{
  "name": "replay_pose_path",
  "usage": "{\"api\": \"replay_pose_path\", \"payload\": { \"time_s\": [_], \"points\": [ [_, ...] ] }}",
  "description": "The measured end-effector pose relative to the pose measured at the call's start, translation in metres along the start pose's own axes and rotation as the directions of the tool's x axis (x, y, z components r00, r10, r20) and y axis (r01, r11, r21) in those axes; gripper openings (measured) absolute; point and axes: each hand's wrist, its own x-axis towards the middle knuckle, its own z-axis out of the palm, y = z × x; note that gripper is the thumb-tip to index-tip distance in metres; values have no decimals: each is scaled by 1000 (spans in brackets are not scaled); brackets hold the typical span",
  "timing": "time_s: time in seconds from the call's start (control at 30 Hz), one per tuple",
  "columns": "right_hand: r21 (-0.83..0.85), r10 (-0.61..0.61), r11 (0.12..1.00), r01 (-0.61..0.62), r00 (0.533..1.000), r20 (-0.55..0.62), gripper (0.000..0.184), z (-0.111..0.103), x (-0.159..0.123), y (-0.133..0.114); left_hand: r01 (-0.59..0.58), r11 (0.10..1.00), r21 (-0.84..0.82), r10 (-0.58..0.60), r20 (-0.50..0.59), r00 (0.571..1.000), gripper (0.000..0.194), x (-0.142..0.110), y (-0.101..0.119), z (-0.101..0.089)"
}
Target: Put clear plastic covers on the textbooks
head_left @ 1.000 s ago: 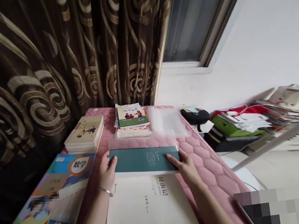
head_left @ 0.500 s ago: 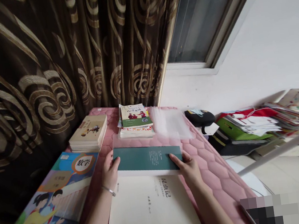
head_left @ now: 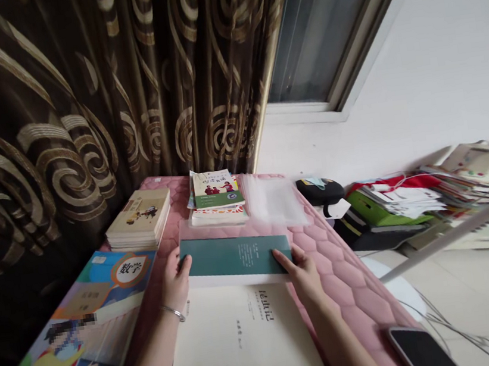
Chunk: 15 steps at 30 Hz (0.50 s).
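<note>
A book lies opened in front of me, its cream title page [head_left: 241, 333] nearest my body. At its far side is the teal cover flap [head_left: 231, 257], with a white strip along its near edge. My left hand [head_left: 177, 282] grips the flap's left end, thumb on top. On the right end, my right hand [head_left: 298, 266] pinches it the same way, fingers partly hidden beneath. Clear plastic film [head_left: 188, 231] shows just beyond the flap. Left of the book lies a colourful maths textbook [head_left: 88, 329].
A stack of beige books [head_left: 138, 218] and a pile of booklets [head_left: 216, 190] stand at the back of the pink quilted surface [head_left: 348, 289]. Clear plastic sleeves [head_left: 274, 203] lie beside them. A phone [head_left: 422, 348] is at the right edge. Papers and bags [head_left: 392, 205] fill the right side.
The whole view has shifted slightly left, bringing more of the right side into sight. Both hands keep their hold on the flap, which looks nearly unchanged.
</note>
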Motion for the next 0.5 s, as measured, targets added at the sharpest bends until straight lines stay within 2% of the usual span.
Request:
{"api": "replay_pose_path", "payload": {
  "time_s": [0.23, 0.37, 0.5],
  "points": [
    [17, -31, 999, 31, 999, 9, 35, 4, -3, -6, -40, 997, 64, 39, 11, 999, 43, 1, 3, 2],
    [14, -47, 999, 46, 995, 83, 36, -1, -1, -4, -34, 996, 84, 35, -11, 999, 43, 1, 4, 3],
    [37, -50, 998, 46, 990, 132, 28, -6, 2, 2, -48, 996, 74, 48, 2, 999, 42, 0, 2, 1]
  ]
}}
